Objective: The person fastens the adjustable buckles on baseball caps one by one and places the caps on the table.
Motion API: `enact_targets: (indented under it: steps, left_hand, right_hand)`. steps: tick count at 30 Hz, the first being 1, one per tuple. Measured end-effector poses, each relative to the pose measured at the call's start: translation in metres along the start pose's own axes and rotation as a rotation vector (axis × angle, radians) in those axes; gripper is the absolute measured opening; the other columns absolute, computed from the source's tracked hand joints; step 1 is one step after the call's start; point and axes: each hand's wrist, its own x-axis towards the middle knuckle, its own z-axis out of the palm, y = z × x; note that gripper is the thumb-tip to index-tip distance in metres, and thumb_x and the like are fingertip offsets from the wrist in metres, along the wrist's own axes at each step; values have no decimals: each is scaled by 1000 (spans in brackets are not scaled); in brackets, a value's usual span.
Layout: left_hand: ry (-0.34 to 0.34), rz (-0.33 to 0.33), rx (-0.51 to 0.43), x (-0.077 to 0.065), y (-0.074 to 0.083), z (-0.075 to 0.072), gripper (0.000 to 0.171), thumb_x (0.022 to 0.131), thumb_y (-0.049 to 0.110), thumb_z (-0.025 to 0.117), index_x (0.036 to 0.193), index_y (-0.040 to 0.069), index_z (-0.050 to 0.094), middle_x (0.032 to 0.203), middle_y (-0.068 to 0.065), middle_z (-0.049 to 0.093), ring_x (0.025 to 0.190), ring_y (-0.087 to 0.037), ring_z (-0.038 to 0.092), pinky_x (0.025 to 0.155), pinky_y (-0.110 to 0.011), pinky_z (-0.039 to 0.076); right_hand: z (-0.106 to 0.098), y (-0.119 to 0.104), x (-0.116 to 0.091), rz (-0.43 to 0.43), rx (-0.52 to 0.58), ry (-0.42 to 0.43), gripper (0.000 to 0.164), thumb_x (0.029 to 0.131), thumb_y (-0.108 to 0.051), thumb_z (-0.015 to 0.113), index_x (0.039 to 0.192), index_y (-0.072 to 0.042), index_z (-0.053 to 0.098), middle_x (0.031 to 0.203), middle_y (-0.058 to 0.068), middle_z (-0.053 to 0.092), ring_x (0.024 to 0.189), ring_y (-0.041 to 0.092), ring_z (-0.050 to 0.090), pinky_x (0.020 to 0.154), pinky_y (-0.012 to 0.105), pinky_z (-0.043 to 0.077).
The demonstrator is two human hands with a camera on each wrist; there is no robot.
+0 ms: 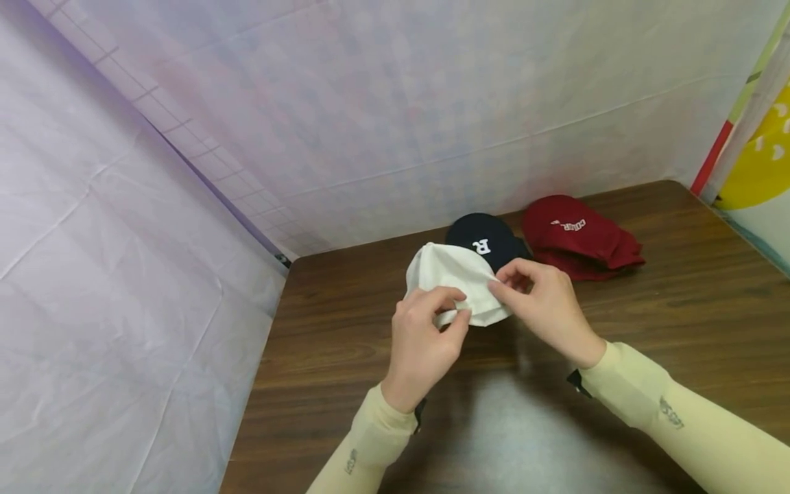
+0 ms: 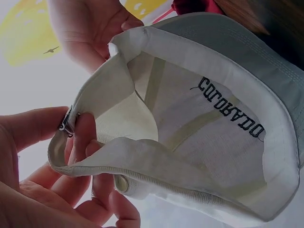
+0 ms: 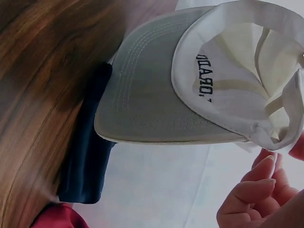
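A white baseball cap (image 1: 453, 267) is held up over the table in the head view. Its hollow underside faces the left wrist camera, showing dark "COLORADO" stitching (image 2: 230, 108) inside and a back strap with a metal buckle (image 2: 67, 122). My left hand (image 1: 426, 339) pinches that strap near the buckle, thumb and fingers on either side. With thumb and fingertips, my right hand (image 1: 546, 302) pinches the cap's edge on the right. The grey-looking underside of the brim (image 3: 147, 85) shows in the right wrist view. Part of the far side of the cap is hidden.
A dark navy cap (image 1: 478, 233) with a white "R" lies behind the white one. To its right is a dark red cap (image 1: 570, 233) with light lettering. Both rest on the brown wooden table (image 1: 333, 329), near a pale cloth wall (image 1: 395, 123).
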Motion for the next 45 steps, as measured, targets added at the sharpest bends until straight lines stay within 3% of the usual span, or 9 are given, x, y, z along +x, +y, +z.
enact_targets:
  steps: [7,14,19,22,28,33,36,39,45]
  left_hand:
    - [25,21,8,2,-4,-2,11,84,12,78,94,13,75,78,10,67,78,-13,57,73,-35,41]
    - [107,63,11,17,-12,-18,7,87,8,75,93,10,74,85,3,70,83,-19,60,74,-34,44]
    - [117,41,38,26,-22,-30,13,88,9,76,100,11,74,99,0,68,95,-20,58,83,-34,45]
    - [52,3,71,30,-28,-33,26,88,13,78,113,12,72,111,-3,65,105,-21,55,88,-37,45]
    - [-180,-81,183,31,-38,-27,47,91,29,75,135,15,63,128,-8,60,121,-29,50,100,-45,41]
    - [-291,-119,202,29,-42,-22,38,96,31,69,130,16,65,114,-4,69,100,-24,61,86,-41,48]
    - [-297,-136,186,30,-41,-21,26,98,29,67,119,16,69,97,1,70,77,-17,61,69,-36,48]
    - [-300,-136,167,31,-39,-22,11,99,26,66,104,17,70,76,5,63,59,-12,51,57,-31,43]
    - [-274,-77,170,36,-36,-24,14,98,19,67,84,16,64,64,5,51,53,-12,43,53,-29,37]
  right_hand:
    - [2,1,0,0,44,19,9,89,-22,78,84,-20,72,70,-7,63,62,13,56,56,23,41]
    - [3,1,1,13,75,55,9,88,-20,80,82,-18,72,71,-5,65,63,13,57,56,21,42]
    - [3,0,0,8,70,58,9,88,-19,79,83,-19,72,71,-6,65,63,13,57,56,21,42]
    - [3,0,-1,1,64,63,9,88,-20,79,83,-19,72,71,-6,64,63,13,56,56,21,42]
    - [4,-1,-4,-15,69,61,9,89,-22,79,84,-20,72,72,-7,64,63,13,56,55,21,42]
    - [4,-1,-7,-24,73,60,9,88,-21,79,84,-20,71,71,-8,63,62,13,56,54,22,42]
    - [4,0,-8,-28,71,64,9,88,-20,79,84,-21,71,71,-8,63,62,13,56,54,21,42]
    - [4,0,-9,-32,72,62,10,88,-20,79,84,-22,71,72,-9,63,62,12,56,53,22,43]
    - [2,0,-10,-52,77,44,12,88,-22,80,87,-27,69,74,-13,63,62,9,57,52,24,44]
